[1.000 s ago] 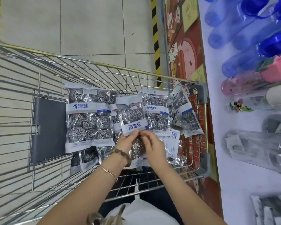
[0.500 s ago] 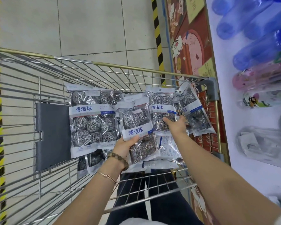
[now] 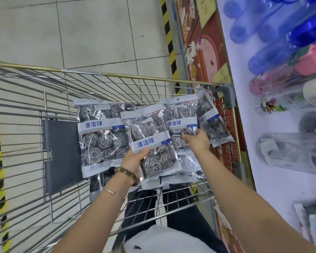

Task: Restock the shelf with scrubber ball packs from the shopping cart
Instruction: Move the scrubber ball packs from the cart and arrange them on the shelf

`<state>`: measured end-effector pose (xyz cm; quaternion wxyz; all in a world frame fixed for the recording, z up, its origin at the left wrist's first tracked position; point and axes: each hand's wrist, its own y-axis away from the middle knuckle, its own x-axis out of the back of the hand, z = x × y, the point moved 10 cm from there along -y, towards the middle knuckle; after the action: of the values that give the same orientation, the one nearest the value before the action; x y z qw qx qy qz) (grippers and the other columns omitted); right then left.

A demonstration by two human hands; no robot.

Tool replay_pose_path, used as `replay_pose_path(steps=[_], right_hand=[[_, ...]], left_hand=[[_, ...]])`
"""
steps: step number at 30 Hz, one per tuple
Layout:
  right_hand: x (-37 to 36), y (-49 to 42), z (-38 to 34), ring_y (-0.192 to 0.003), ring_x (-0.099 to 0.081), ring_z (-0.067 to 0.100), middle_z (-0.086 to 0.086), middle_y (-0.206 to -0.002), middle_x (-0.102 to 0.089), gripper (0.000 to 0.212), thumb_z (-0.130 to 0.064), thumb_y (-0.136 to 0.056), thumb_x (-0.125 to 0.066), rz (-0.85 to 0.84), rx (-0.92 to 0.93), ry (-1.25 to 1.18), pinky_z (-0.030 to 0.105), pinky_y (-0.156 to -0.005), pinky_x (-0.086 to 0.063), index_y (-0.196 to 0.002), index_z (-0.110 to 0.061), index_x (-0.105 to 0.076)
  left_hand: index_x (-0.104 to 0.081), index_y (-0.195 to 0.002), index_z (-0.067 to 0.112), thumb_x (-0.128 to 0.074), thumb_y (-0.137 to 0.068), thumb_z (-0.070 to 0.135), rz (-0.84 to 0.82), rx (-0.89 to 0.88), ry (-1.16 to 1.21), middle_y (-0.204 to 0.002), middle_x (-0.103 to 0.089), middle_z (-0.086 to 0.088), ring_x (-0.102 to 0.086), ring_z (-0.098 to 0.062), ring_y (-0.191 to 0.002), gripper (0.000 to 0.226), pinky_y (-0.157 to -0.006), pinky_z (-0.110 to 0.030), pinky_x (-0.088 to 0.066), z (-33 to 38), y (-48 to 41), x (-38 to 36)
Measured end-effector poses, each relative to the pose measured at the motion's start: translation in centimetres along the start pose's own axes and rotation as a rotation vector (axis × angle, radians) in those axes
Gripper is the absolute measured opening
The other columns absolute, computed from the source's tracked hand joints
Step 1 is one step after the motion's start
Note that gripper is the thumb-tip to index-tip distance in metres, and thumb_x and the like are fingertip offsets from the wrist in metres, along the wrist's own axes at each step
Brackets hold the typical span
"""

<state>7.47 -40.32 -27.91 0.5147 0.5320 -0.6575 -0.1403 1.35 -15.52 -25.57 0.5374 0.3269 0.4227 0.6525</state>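
Cart point(image 3: 117, 76) pickup, both grips full.
One pack point(image 3: 150, 132) is held at its label band by the left grip point(image 3: 135, 161); a second pack point(image 3: 179, 117) is clasped by the right grip point(image 3: 197, 142). Light, slippery film is judged; the sealed edge or label band is best taken.

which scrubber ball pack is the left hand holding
The tilted middle pack of silver steel scrubber balls, gripped by the left hand; the right hand grips the neighbouring pack.

Both forearms reach forward. The left hand point(image 3: 135, 159) curls its grip round the middle pack point(image 3: 148, 128), thumb on top; the right hand point(image 3: 197, 141) pinches the right pack point(image 3: 179, 114).
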Motion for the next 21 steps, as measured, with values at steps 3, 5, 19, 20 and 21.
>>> replay_pose_path(steps=[3,5,19,20,21], right_hand=[[2.4,4.0,0.4,-0.105,-0.053,0.023,0.011,-0.125,-0.056,0.056,-0.026,-0.079,-0.074,0.071,0.029,-0.094,0.031,-0.087,-0.040,-0.125,-0.005,-0.048],[4.3,6.9,1.1,-0.099,-0.051,0.018,0.009,-0.125,-0.056,0.056,-0.028,-0.080,-0.073,0.131,0.049,-0.103,0.032,-0.089,-0.041,-0.126,-0.007,-0.048],[14.6,21.1,13.4,-0.084,-0.053,0.018,-0.005,-0.088,-0.056,0.029,-0.030,-0.078,-0.074,0.644,0.011,-0.275,0.029,-0.072,-0.036,-0.096,-0.019,-0.054],[15.2,21.9,14.5,-0.083,-0.053,0.018,-0.004,-0.087,-0.056,0.031,-0.030,-0.077,-0.075,0.674,-0.008,-0.317,0.029,-0.072,-0.037,-0.096,-0.018,-0.054],[15.6,22.7,15.7,-0.083,-0.054,0.018,-0.004,-0.088,-0.057,0.033,-0.031,-0.076,-0.076,0.700,-0.029,-0.361,0.029,-0.073,-0.038,-0.098,-0.017,-0.056]], left_hand=[[-0.055,-0.110,0.012,-0.059,-0.085,0.018,-0.049,-0.078,-0.048,-0.100,-0.059,0.001,-0.054,-0.009,-0.089,0.026,-0.066,-0.020,-0.040,1.3,1.5,-0.4],[-0.054,-0.107,0.013,-0.060,-0.084,0.015,-0.079,-0.116,-0.076,-0.099,-0.059,-0.001,-0.055,-0.010,-0.088,0.024,-0.065,-0.019,-0.041,1.9,2.3,-0.4],[-0.059,-0.097,0.020,-0.063,-0.084,0.021,-0.402,-0.499,-0.567,-0.097,-0.065,0.000,-0.060,-0.018,-0.090,0.014,-0.088,-0.044,-0.050,3.8,9.0,-10.4],[-0.058,-0.098,0.023,-0.064,-0.084,0.022,-0.425,-0.536,-0.611,-0.097,-0.064,0.002,-0.060,-0.016,-0.091,0.015,-0.087,-0.042,-0.050,3.5,9.8,-11.7],[-0.056,-0.096,0.029,-0.064,-0.084,0.023,-0.454,-0.559,-0.640,-0.098,-0.063,0.004,-0.059,-0.014,-0.092,0.016,-0.086,-0.040,-0.050,3.1,10.7,-13.1]])
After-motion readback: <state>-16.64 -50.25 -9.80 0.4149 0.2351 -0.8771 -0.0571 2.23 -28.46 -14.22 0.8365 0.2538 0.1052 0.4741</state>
